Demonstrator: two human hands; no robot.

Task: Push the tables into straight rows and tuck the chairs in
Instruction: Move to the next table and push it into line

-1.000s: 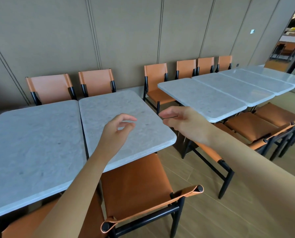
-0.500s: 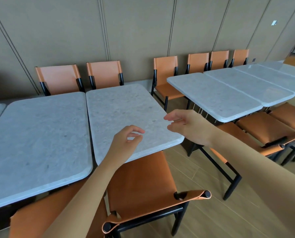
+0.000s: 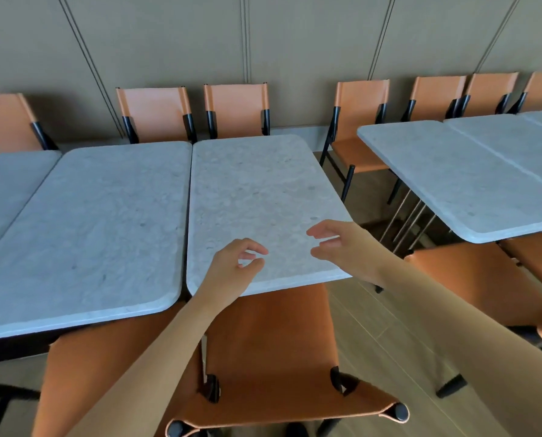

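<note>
Middle grey stone-topped table (image 3: 257,203) sits edge to edge with its left neighbour table (image 3: 99,222), only a thin seam between; the near edges do not quite line up. A gap of floor separates it from the right-hand table (image 3: 459,181). Our left hand (image 3: 235,269) hovers over its near edge, fingers loosely curled, grasping nothing. Our right hand (image 3: 342,247) hangs above the near right corner, fingers relaxed and parted, also grasping nothing. An orange chair (image 3: 272,348) is partly tucked under the near edge. More orange chairs (image 3: 236,108) line the wall beyond.
</note>
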